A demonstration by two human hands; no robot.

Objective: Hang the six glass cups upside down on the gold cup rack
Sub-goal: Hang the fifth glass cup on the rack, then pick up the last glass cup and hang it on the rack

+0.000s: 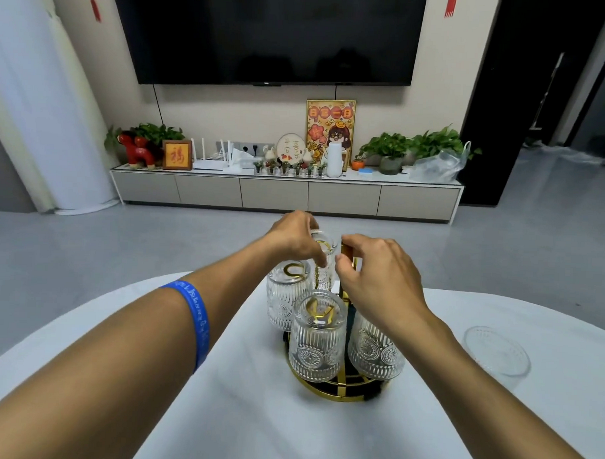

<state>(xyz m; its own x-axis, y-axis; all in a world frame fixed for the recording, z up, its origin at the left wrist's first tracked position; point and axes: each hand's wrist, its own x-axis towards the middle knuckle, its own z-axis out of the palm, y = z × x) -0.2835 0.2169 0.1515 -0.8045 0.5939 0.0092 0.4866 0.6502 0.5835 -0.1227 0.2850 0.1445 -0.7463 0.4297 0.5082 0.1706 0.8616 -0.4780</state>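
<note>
The gold cup rack (336, 395) stands on the white table, its round base near the middle. Three ribbed glass cups hang upside down on it: one at the front (317, 339), one on the left (285, 297), one on the right (375, 355). My left hand (294, 237) grips a further upside-down cup (324, 264) at the rack's far side, over a gold hook. My right hand (378, 269) pinches the rack's upright gold post (345, 251) near its top. One more glass cup (495, 353) stands apart on the table at the right.
The white table (246, 416) has a rounded far edge. Beyond it lies grey floor, then a low TV cabinet (285, 194) with plants and ornaments under a wall-mounted screen (266, 35).
</note>
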